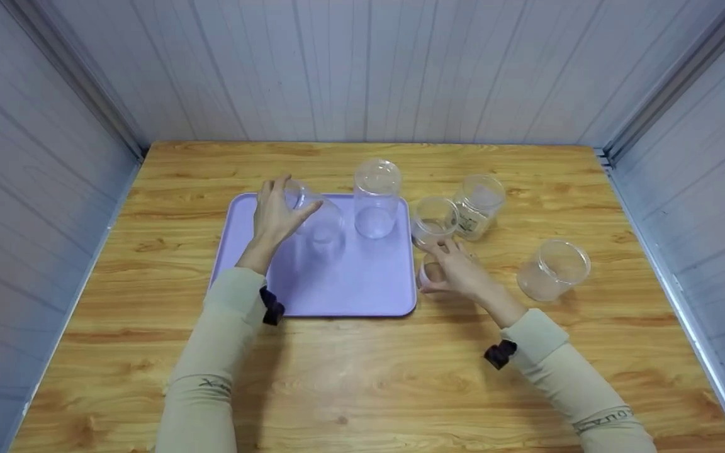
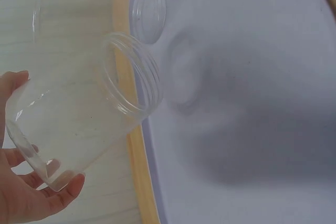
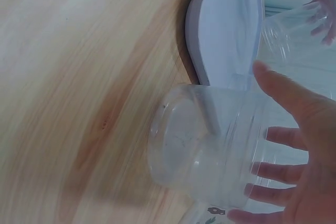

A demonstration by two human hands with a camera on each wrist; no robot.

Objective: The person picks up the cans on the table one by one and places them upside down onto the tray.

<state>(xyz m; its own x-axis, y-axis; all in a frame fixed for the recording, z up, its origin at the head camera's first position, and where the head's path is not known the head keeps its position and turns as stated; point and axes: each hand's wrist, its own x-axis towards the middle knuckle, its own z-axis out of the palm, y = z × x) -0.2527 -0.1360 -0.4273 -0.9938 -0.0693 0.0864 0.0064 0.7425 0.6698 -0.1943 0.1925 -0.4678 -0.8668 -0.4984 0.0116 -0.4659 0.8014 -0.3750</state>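
My left hand (image 1: 276,212) grips a clear plastic jar (image 2: 79,114) round its base end, thumb on one side and fingers on the other. The jar is tilted over the lilac tray (image 1: 362,296), its threaded mouth pointing down toward the tray. Beside it another clear jar (image 1: 376,201) stands upside down on the tray. Just right of the tray, my right hand (image 1: 461,272) is spread about the mouth of a clear jar (image 3: 199,140) standing on the table. Its fingers overlap the rim and are fairly straight, with the thumb apart from them.
Behind the right hand stands a clear jar (image 1: 433,220), close to a jar with a printed label (image 1: 477,211). Farther right on the wooden table (image 1: 362,384) is one more clear jar (image 1: 551,274). Pale panel walls (image 1: 337,69) enclose the table at the back and sides.
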